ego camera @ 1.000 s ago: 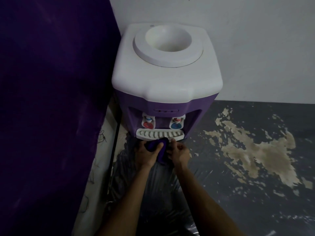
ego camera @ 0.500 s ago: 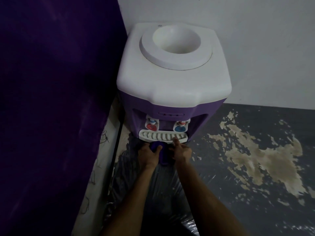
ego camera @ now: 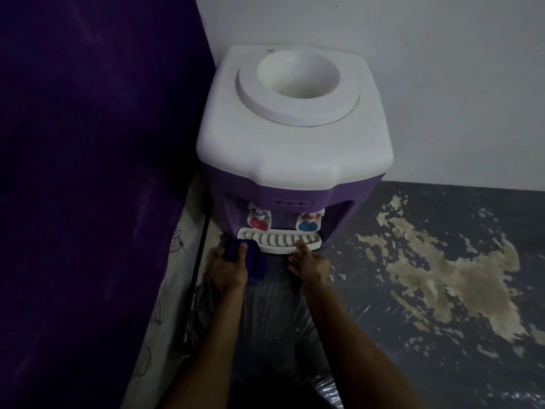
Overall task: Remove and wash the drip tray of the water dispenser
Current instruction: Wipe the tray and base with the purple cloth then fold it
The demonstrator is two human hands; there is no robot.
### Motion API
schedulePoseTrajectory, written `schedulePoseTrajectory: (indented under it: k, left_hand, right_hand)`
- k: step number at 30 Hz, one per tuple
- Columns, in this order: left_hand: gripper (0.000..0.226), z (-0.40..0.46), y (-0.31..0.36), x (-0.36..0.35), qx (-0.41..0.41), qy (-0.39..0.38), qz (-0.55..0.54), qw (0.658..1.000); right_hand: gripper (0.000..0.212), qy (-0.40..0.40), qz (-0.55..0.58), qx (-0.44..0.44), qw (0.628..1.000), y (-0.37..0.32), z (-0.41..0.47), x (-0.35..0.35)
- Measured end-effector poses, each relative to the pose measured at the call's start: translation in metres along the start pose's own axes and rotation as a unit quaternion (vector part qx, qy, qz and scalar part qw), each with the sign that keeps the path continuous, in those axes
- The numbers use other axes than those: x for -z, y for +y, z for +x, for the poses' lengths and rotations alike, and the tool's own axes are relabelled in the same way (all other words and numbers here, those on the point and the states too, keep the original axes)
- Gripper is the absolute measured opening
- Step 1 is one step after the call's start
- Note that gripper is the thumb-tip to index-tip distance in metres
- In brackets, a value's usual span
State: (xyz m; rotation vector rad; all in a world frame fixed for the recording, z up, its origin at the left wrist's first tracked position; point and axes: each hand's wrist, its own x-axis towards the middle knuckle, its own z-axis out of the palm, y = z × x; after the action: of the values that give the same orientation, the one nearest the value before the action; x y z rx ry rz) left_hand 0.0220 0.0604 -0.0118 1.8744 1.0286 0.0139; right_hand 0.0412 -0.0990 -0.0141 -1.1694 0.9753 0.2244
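Gripping a cloth [ego camera: 250,262] in your left hand [ego camera: 228,271], your right hand [ego camera: 309,265] fingering the tray [ego camera: 280,240] rim, still seated: pull it near next.

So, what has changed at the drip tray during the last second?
The left hand, gripping the purple cloth, moved from the tray's middle to its left end. The right hand shifted right along the drip tray, finger on its front edge. The tray remains in the dispenser.
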Motion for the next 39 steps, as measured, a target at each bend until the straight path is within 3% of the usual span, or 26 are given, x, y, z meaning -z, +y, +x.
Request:
schedulePoseTrajectory:
  k: [6,9,13,17,25,31,34,36,39]
  left_hand:
    - [0.046,0.002,0.005,0.003,-0.068,0.052,-0.050,0.995]
    - [0.048,-0.011,-0.007,0.005,-0.155,0.042,0.087,0.983]
    - [0.056,-0.023,-0.029,0.007,-0.233,0.001,0.312,0.921]
    - [0.055,-0.030,-0.041,0.011,-0.316,-0.003,0.375,0.872]
    - [0.062,-0.057,-0.029,-0.008,-0.336,-0.070,0.432,0.834]
    - [0.061,-0.077,-0.014,-0.036,-0.349,-0.096,0.445,0.819]
    - [0.059,-0.075,-0.015,-0.032,-0.350,-0.110,0.416,0.832]
    - [0.051,-0.069,-0.016,-0.028,-0.326,-0.126,0.325,0.879]
    - [0.034,-0.057,-0.012,-0.019,-0.234,-0.144,0.096,0.957]
  right_hand:
    - [0.033,-0.013,0.017,-0.013,1.000,-0.005,0.000,0.001]
    - [0.033,-0.025,0.006,-0.016,1.000,-0.006,0.001,0.003]
    - [0.029,-0.038,-0.006,-0.018,0.999,-0.007,0.003,0.006]
    - [0.032,-0.046,-0.029,-0.035,0.998,-0.012,0.003,0.009]
    - [0.026,-0.066,-0.058,-0.023,0.996,-0.015,0.000,0.013]
    - [0.039,-0.060,-0.123,-0.015,0.990,-0.019,0.006,0.017]
    - [0.041,-0.055,-0.141,-0.006,0.988,-0.019,0.007,0.017]
    - [0.035,-0.053,-0.142,0.003,0.989,-0.017,0.005,0.016]
    - [0.032,-0.015,-0.208,0.067,0.976,-0.012,-0.005,0.016]
